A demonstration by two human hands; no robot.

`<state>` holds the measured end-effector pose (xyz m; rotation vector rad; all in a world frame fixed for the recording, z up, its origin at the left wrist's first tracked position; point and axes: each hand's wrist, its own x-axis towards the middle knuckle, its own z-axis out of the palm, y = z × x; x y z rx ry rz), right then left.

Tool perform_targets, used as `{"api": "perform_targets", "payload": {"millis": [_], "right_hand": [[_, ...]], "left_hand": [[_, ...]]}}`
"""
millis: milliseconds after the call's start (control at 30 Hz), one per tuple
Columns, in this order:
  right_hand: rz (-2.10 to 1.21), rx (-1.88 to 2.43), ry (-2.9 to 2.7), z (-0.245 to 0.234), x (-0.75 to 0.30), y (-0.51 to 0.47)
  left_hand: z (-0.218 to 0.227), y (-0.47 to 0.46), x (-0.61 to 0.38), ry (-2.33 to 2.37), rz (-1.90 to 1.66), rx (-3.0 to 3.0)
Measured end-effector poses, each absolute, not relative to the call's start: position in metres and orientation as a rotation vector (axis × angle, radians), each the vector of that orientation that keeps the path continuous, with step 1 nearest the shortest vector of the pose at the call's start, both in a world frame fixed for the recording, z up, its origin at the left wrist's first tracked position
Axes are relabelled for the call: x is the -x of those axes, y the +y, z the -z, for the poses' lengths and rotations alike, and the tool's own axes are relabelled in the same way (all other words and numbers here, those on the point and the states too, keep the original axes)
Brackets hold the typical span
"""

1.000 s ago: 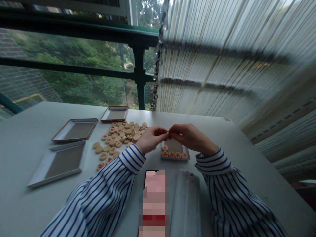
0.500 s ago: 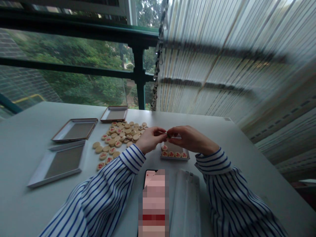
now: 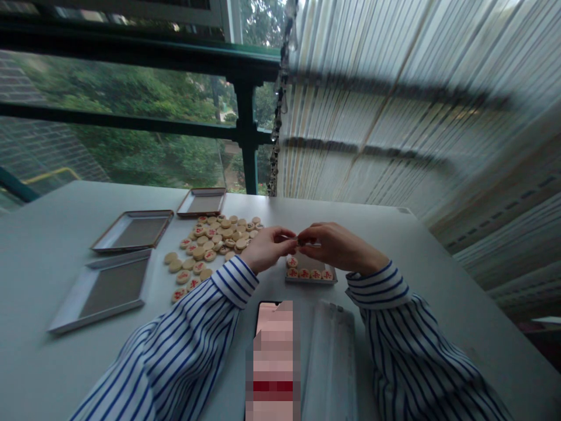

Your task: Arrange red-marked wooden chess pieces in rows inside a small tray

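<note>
My left hand (image 3: 268,248) and my right hand (image 3: 335,247) meet at the fingertips above a small open box (image 3: 312,282). Pinched between them is a small dark-looking thing (image 3: 300,241), mostly hidden by the fingers, which looks like a xiangqi piece. Inside the box, several round xiangqi pieces with red characters (image 3: 315,274) line the near edge, and another piece (image 3: 292,262) sits behind the left end of that row. My right hand covers the far part of the box. Left of my left hand spreads a loose pile of wooden xiangqi pieces (image 3: 218,237), some face up, others blank side up.
Three shallow open box parts lie at the left: a white one (image 3: 142,304), a brown-rimmed one (image 3: 131,229) and a smaller one (image 3: 201,202) farther back. Near me are a phone (image 3: 268,318) and a clear plastic case (image 3: 331,356). A window and a string curtain (image 3: 350,117) border the table.
Both hands stay almost in place, fingertips still together. The small thing between them has shifted very slightly. The box and the pile look the same.
</note>
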<state>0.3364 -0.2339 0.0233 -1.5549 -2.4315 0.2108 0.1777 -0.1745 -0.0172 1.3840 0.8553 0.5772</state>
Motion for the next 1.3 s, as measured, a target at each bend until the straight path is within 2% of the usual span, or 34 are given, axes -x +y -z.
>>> {"api": "perform_targets", "payload": {"millis": [233,367,800,1300], "right_hand": [[-0.244,1.630,-2.453,-0.021,-0.341,-0.234],[-0.276,1.702,-2.497,-0.016,-0.343,-0.231],[-0.368,1.964,-2.628,0.001,-0.341,-0.222],[-0.376,2.007,-2.652,0.002,-0.334,-0.222]], "left_hand": [[0.033,-0.164,-0.172,0.914,-0.669,-1.907],[0.037,-0.165,-0.169,0.990,-0.591,-2.137],[0.042,-0.170,-0.171,1.025,-0.412,-2.287],[0.043,-0.174,-0.171,1.039,-0.342,-2.467]]}}
